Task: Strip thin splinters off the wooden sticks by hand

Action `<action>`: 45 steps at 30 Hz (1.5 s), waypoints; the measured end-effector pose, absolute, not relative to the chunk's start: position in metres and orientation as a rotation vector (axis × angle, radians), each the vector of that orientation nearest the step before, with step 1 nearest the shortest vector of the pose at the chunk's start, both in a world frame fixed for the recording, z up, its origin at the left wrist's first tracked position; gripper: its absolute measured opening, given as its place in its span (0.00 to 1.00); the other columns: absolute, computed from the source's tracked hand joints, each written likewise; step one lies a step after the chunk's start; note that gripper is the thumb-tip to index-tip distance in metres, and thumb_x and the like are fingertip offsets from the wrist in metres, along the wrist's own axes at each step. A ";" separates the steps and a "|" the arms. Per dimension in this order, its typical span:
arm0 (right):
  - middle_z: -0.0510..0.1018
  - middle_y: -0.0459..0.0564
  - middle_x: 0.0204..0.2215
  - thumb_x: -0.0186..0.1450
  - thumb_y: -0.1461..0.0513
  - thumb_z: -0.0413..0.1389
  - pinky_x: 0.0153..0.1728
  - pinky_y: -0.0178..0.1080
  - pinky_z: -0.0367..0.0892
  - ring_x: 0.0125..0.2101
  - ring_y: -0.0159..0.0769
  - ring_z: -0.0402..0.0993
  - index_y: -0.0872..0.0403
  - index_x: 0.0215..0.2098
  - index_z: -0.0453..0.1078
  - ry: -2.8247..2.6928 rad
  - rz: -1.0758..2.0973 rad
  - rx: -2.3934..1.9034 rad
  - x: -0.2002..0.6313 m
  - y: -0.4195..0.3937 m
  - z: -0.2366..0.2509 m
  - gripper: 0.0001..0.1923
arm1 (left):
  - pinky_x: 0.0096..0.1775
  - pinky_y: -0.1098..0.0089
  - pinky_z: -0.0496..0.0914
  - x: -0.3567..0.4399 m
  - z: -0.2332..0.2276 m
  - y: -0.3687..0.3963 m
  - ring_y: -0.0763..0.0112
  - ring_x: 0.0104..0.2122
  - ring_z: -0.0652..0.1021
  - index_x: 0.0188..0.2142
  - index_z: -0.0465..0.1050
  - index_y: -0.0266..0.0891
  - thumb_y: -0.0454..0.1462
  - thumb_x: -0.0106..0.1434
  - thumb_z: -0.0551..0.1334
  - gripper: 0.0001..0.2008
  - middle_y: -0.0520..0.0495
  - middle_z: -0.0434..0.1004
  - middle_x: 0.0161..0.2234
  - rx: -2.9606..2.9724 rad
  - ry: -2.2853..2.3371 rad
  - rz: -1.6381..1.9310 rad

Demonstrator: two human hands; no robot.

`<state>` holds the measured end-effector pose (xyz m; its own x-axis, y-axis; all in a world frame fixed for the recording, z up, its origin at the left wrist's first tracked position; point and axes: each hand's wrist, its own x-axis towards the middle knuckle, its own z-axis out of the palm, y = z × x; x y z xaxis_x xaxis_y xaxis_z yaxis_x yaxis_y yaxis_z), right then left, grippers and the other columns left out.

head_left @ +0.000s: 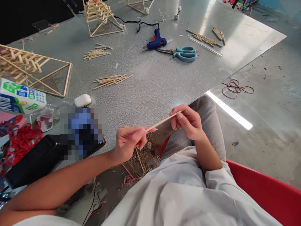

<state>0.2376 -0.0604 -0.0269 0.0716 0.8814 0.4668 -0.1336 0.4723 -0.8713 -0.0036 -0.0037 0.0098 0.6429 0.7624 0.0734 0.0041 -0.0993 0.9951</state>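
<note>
Along the near edge of the table [141, 100], the left hand [128, 142] and right hand [189, 121] pinched a thin stick [162, 121] by its ends, apparently checking it, the next move likely needing gentleness.

The single camera sits on the seated person's head and faces forward and steeply down, close above the pale shirt [183, 194] along the bottom of its view. It catches the left hand [128, 142] and right hand [189, 122] at close range near the middle, then slants away across the grey table [150, 91], with floor [265, 125] at the right.
</note>
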 end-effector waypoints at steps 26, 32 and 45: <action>0.90 0.51 0.33 0.74 0.59 0.66 0.28 0.30 0.75 0.26 0.29 0.82 0.54 0.49 0.85 -1.483 0.638 -0.736 0.230 -0.046 -0.040 0.08 | 0.17 0.77 0.66 0.009 0.004 -0.001 0.71 0.23 0.82 0.50 0.83 0.39 0.49 0.73 0.70 0.17 0.43 0.89 0.36 1.297 0.656 0.899; 0.85 0.46 0.24 0.76 0.53 0.63 0.25 0.29 0.70 0.22 0.26 0.78 0.56 0.44 0.83 -1.620 0.855 -0.723 0.235 -0.054 -0.030 0.14 | 0.26 0.76 0.70 0.003 0.009 -0.006 0.76 0.24 0.76 0.35 0.76 0.37 0.51 0.78 0.62 0.21 0.50 0.77 0.26 1.535 0.613 0.659; 0.86 0.46 0.27 0.76 0.64 0.63 0.29 0.25 0.76 0.25 0.26 0.83 0.55 0.46 0.81 -1.515 0.519 -0.768 0.207 -0.055 -0.034 0.04 | 0.29 0.73 0.71 -0.001 0.012 -0.003 0.73 0.23 0.76 0.37 0.70 0.38 0.51 0.83 0.52 0.23 0.49 0.80 0.24 1.591 0.424 0.292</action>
